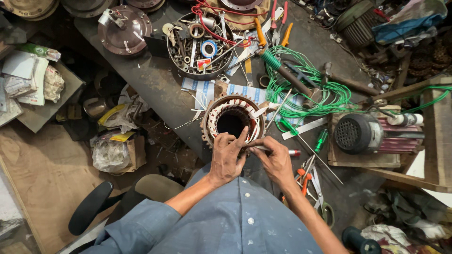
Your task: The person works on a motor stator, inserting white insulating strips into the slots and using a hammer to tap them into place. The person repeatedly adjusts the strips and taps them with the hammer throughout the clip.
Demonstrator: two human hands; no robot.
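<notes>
- left hand (226, 157) rests on near rim of round copper-wound motor stator with white paper slot liners (231, 120), fingers curled, index up against the rim; what it pinches can't be made out
- right hand (275, 162) just beside it, fingers closed on thin silvery rod tool with red tip (293, 153), near end hidden in the hand
- stator stands at near edge of dark metal workbench (155, 84)
- beyond: tangled green wire coil (325, 94), round metal tray of small parts (200, 44), contents too cluttered to tell

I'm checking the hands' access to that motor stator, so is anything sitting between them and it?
Nothing visible does. The left hand already rests on the near rim of the stator, a finger reaching its windings. The right hand sits just beside it, holding a thin tool. The green wire lies behind.
</notes>
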